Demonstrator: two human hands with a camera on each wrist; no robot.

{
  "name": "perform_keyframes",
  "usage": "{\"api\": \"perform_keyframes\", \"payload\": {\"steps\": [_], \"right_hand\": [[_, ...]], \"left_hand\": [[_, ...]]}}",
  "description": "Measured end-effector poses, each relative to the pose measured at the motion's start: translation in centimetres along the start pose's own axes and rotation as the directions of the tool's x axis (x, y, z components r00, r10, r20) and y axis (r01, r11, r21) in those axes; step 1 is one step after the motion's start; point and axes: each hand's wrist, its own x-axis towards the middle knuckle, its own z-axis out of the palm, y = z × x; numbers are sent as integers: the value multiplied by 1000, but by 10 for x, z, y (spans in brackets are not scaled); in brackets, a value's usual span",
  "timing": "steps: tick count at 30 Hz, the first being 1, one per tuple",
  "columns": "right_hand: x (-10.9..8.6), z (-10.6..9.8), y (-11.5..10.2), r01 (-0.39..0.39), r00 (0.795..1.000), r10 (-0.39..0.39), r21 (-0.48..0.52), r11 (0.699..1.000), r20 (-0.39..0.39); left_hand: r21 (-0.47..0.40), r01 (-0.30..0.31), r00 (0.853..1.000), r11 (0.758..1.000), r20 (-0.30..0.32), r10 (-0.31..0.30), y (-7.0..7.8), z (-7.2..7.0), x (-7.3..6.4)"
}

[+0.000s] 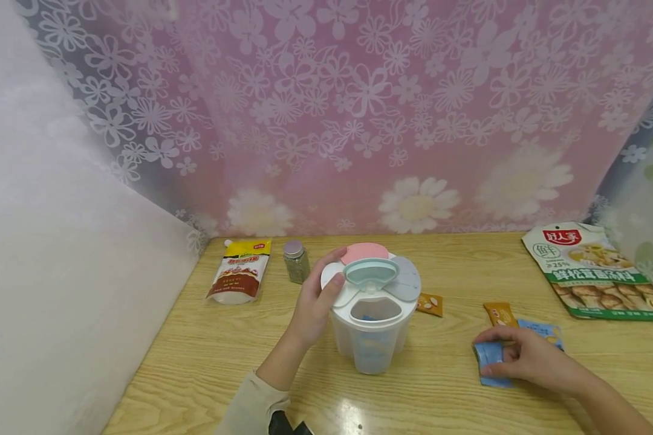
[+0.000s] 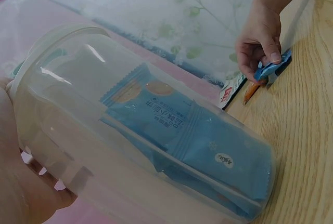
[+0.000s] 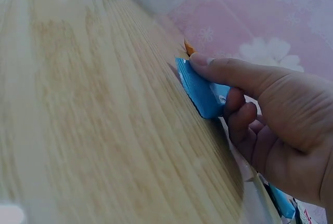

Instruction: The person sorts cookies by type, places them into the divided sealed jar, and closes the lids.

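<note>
My left hand (image 1: 311, 305) grips the white lid of a clear divided storage container (image 1: 372, 353) from the left, thumb on top. The lid has pink, grey and white flaps; its mint-green flap (image 1: 371, 272) stands raised over the front opening. Blue snack packets (image 2: 229, 156) lie inside that front compartment, seen through the wall in the left wrist view. On the right, my right hand (image 1: 541, 356) pinches a small blue packet (image 1: 491, 362) between thumb and fingers, close over the table. Just behind it lie another blue packet (image 1: 544, 331) and an orange packet (image 1: 500, 313).
Behind the container's right side lies another orange packet (image 1: 431, 305). At the back left are a stand-up pouch (image 1: 238, 272) and a small spice jar (image 1: 296, 263). A large green and white pouch (image 1: 593, 266) lies at the back right, before a floral curtain (image 1: 370, 121).
</note>
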Motion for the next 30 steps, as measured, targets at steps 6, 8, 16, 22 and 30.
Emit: {"api": "perform_keyframes", "payload": {"steps": [6,8,16,22,30], "right_hand": [[0,0,-4,5,999,-10,116,993,38],[0,0,-6,5,999,-12,141,990,45],[0,2,-19,29,1000,-28,161,987,-10],[1,5,-36,63,998,-57,166,984,-39],[3,9,-58,111,993,-101,238,965,-53]], "left_hand": [[-3,-4,1000,1000,0,4,0,0,0],[-4,-7,1000,1000,1,7,-1,0,0],[-1,-7,1000,1000,0,7,0,0,0],[17,-3,1000,1000,-6,3,1,1,1],[6,1,1000,1000,-7,-1,0,0,1]]}}
